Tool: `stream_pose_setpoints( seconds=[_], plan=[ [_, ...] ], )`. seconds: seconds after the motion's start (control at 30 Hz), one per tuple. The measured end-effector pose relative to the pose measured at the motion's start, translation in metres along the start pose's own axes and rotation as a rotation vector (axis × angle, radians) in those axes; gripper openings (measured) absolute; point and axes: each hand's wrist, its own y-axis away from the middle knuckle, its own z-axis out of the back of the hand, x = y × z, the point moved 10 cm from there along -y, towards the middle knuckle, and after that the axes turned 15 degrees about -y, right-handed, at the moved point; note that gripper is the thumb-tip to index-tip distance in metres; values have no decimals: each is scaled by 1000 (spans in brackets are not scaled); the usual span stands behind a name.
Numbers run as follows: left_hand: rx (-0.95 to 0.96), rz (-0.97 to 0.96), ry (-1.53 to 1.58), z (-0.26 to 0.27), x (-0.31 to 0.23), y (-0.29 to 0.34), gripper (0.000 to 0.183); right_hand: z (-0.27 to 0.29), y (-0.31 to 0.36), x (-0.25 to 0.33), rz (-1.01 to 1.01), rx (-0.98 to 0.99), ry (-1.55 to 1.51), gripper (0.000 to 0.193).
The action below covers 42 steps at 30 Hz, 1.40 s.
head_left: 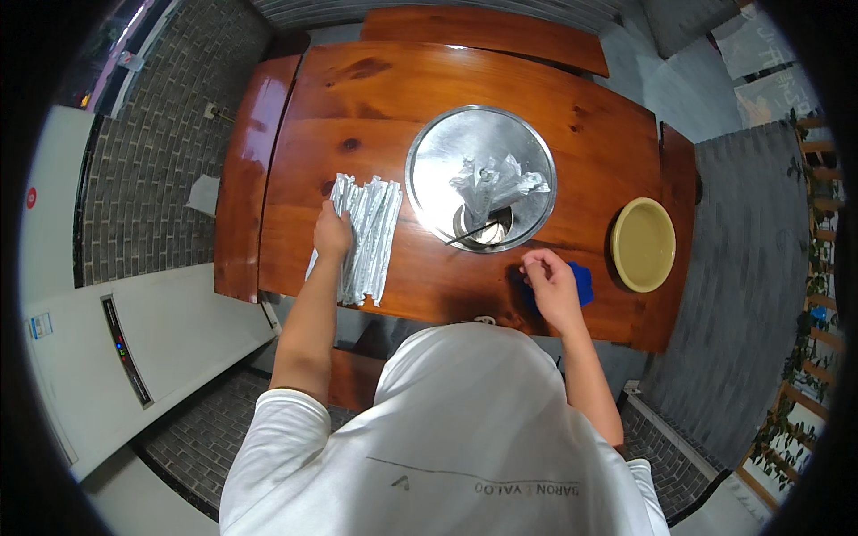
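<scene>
My left hand [333, 234] is closed at the left edge of a row of long, thin silver packets [371, 237] lying side by side on the wooden table. Part of the packet under my palm is hidden. To the right is a round metal tray [438, 147]. It holds crumpled clear-and-silver wrappers [487, 186] and a small steel bowl [497, 230], with a thin dark stick [466, 234] across its rim. My right hand [551, 284] is near the tray's lower right, fingers curled together; whatever they hold, if anything, is hidden. Beside it is a blue object [581, 284], partly covered.
A yellow basin [643, 246] stands at the right end of the wooden table [357, 98]. Benches [487, 36] line its far side and ends. At the left stands a white cabinet-like appliance [170, 344] by a brick wall. Leafy plants on slats [809, 339] are at far right.
</scene>
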Motion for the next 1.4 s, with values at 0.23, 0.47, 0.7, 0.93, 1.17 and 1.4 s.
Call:
stream_pose_setpoints(
  seconds=[0.23, 0.47, 0.7, 0.93, 1.17, 1.4],
  plan=[
    [-167, -93, -166, 16, -28, 13, 28, -18, -6, 25, 226, 18, 261, 10],
    [45, -461, 506, 9, -111, 47, 27, -31, -24, 24, 319, 5, 233, 14],
    [249, -250, 819, 2, -163, 48, 27, -41, -37, 41, 387, -153, 535, 31],
    [336, -388, 725, 13, -198, 50, 22, -38, -37, 58, 470, -197, 634, 31],
    [208, -488, 647, 36, -204, 68, 19, -34, -35, 66, 578, -129, 463, 21],
    [155, -388, 686, 47, -195, 67, 21, -25, -34, 68, 485, -127, 394, 19]
  ],
)
